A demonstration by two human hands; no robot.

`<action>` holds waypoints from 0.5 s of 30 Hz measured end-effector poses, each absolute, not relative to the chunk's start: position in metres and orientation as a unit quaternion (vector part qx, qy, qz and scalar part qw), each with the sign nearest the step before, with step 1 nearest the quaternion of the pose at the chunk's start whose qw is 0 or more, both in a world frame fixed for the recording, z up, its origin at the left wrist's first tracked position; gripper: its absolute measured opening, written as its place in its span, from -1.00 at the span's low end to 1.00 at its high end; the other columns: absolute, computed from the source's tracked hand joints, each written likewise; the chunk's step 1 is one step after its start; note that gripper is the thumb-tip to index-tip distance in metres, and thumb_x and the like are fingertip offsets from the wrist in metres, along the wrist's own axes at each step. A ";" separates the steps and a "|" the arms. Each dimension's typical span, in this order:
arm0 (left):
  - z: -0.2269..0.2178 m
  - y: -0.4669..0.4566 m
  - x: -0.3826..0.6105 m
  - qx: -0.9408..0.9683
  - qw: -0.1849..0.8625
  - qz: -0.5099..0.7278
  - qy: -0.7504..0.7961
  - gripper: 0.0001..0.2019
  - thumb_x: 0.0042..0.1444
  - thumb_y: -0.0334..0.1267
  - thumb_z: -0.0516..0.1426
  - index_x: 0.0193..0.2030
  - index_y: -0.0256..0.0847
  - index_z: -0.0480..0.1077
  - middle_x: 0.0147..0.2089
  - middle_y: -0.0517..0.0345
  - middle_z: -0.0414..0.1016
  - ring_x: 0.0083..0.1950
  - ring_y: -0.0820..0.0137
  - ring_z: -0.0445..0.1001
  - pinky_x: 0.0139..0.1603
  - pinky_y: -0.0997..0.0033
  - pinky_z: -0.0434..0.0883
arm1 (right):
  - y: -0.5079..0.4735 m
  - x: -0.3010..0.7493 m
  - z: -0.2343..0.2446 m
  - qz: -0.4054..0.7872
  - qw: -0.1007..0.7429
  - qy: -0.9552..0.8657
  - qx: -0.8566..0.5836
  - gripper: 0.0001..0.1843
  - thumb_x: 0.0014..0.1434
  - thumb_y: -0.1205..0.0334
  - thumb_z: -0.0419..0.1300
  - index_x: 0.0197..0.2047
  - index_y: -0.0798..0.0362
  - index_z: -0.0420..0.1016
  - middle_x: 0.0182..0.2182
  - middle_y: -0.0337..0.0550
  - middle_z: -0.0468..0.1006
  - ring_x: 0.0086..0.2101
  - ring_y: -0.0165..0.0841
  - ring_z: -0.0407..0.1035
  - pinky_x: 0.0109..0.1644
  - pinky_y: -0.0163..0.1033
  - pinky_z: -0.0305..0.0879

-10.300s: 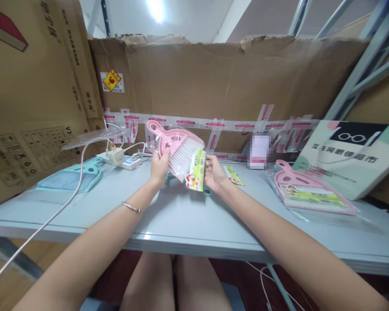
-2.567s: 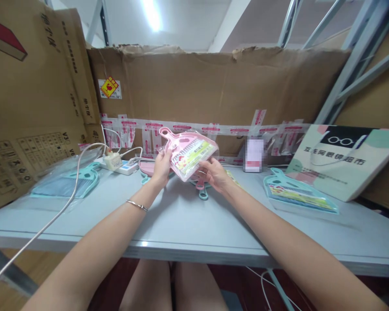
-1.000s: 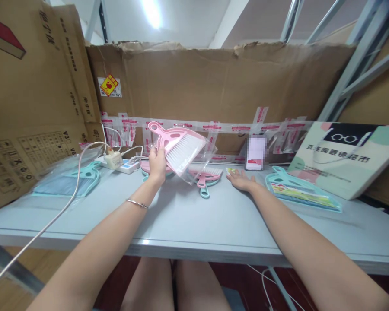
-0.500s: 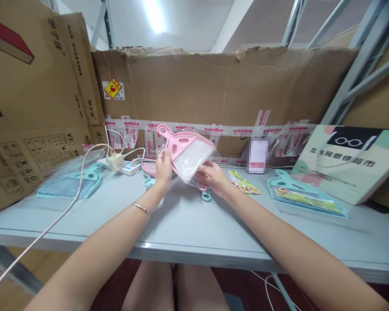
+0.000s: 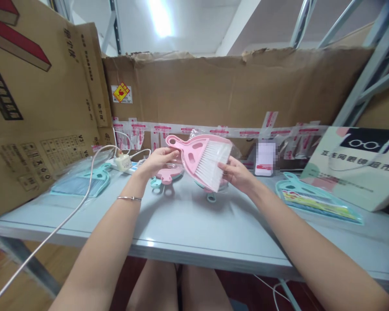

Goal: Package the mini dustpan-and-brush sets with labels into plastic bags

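I hold a pink mini brush and dustpan set point(image 5: 202, 157) with white bristles in the air above the grey table point(image 5: 188, 220). My left hand point(image 5: 155, 159) pinches the handle end. My right hand point(image 5: 235, 172) grips the bristle side, where clear plastic wrap trails behind the set. Under them on the table lie more small brushes, pink point(image 5: 168, 175) and teal point(image 5: 210, 196).
A bagged teal set point(image 5: 314, 201) lies at the right beside a printed bag point(image 5: 356, 166). Another teal set in plastic point(image 5: 81, 183) lies at the left. A power strip point(image 5: 123, 163) with a white cable point(image 5: 68, 216) sits near the cardboard wall point(image 5: 214, 90).
The set has been raised and moved right; my left hand slid to the handle end, my right hand now grips the bristle side. The view shifted left.
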State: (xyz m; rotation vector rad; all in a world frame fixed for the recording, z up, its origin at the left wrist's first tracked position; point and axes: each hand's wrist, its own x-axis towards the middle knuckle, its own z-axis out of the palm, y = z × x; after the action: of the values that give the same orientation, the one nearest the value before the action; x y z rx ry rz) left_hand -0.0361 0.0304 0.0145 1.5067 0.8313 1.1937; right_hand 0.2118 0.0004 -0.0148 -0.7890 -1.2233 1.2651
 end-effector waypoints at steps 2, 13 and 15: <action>0.020 0.023 -0.039 0.666 0.493 0.437 0.349 -0.77 -0.16 -0.16 0.32 -0.40 -0.26 0.51 -0.37 0.01 0.52 -0.39 0.36 0.50 -0.47 0.47 0.43 | -0.001 0.212 -0.014 0.538 0.575 -0.519 -0.333 -0.57 -0.21 0.28 0.39 -0.23 0.02 0.38 -0.41 -0.30 0.53 -0.50 -0.44 0.39 -0.49 -0.34 0.35; 0.031 0.043 -0.095 0.515 0.334 0.672 0.414 -0.88 -0.16 -0.41 0.26 -0.40 -0.33 0.49 -0.47 0.09 0.47 -0.50 0.52 0.37 -0.49 0.57 0.34 | 0.005 0.227 -0.014 0.522 0.573 -0.513 -0.369 -0.63 -0.19 0.35 0.36 -0.24 0.05 0.44 -0.35 -0.24 0.57 -0.42 -0.42 0.43 -0.37 -0.31 0.38; 0.038 0.050 -0.123 0.357 0.269 0.790 0.420 -0.89 -0.07 -0.48 0.18 -0.35 -0.34 0.40 -0.47 0.22 0.41 -0.48 0.59 0.36 -0.44 0.63 0.35 | 0.008 0.232 -0.013 0.519 0.584 -0.493 -0.382 -0.66 -0.18 0.39 0.34 -0.26 0.06 0.44 -0.35 -0.23 0.57 -0.41 -0.43 0.44 -0.35 -0.33 0.38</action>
State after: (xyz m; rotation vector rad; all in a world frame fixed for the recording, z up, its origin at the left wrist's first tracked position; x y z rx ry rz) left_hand -0.1229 0.0497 0.0377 0.9627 1.1331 2.1294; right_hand 0.2325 0.0077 -0.0131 -0.8913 -1.1513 1.2105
